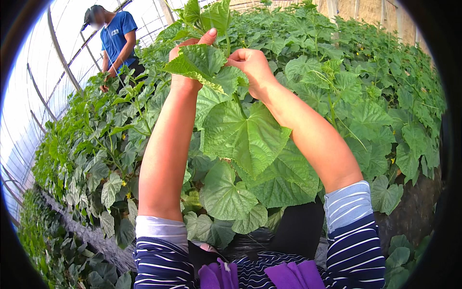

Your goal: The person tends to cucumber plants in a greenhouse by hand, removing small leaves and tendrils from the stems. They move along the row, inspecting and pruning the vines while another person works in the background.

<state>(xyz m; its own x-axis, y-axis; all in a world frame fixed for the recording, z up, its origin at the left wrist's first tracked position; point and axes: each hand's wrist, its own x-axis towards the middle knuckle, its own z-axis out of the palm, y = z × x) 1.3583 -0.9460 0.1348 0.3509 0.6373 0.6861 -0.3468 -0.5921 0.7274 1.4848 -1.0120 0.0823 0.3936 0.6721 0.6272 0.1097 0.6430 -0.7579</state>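
Both of my hands are raised to the upper part of a climbing cucumber plant in front of me. My left hand (186,63) is around the plant near its top, thumb up, its fingers partly hidden behind a cucumber leaf (205,63). Just right of it, my right hand (252,67) has thumb and forefinger pinched together close to the green stem (227,43); what lies between the fingertips is too small to tell. Below the hands, a broad cucumber leaf (247,133) hangs between my forearms, with more large leaves under it.
A person in a blue shirt (117,38) stands among the plants at the upper left. Dense cucumber foliage (361,94) spreads on both sides. Curved greenhouse frame poles (59,50) rise at the left. Dark plastic sheeting (94,242) covers ground at the lower left.
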